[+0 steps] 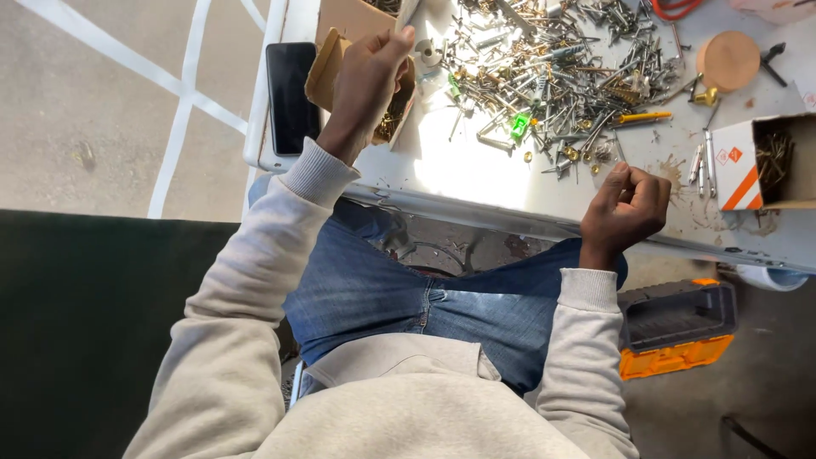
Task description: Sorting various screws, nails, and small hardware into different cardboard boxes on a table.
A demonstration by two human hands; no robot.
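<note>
So there's a person sitting at a white table (459,183) out on what looks like a concrete floor, grey sweatshirt and jeans, seen from above. Biggest thing on the table is the huge messy pile of screws (552,76), bolts and odd bits spread across the middle, with a bright green plastic piece in it. To the right sits a white and orange carton (756,166) with more fasteners inside, and a black and orange toolbox (676,327) is down on the floor by the right knee.

The left hand (367,76) is wrapped around the edge of a small brown cardboard box (327,72) at the table's left end, tipping it up; brassy screws show inside. A black phone (291,95) lies just beside it. The right hand (625,208) is curled into a loose fist at the near table edge, right of the pile.

Looks to me like sorting is mid-way: plenty of loose hardware left. Next pick would need fingertip care, the pieces are tiny and tangled.

Can't tell if the right fist actually holds anything. The far items are cut off at the top, and glare washes out the table's middle.
</note>
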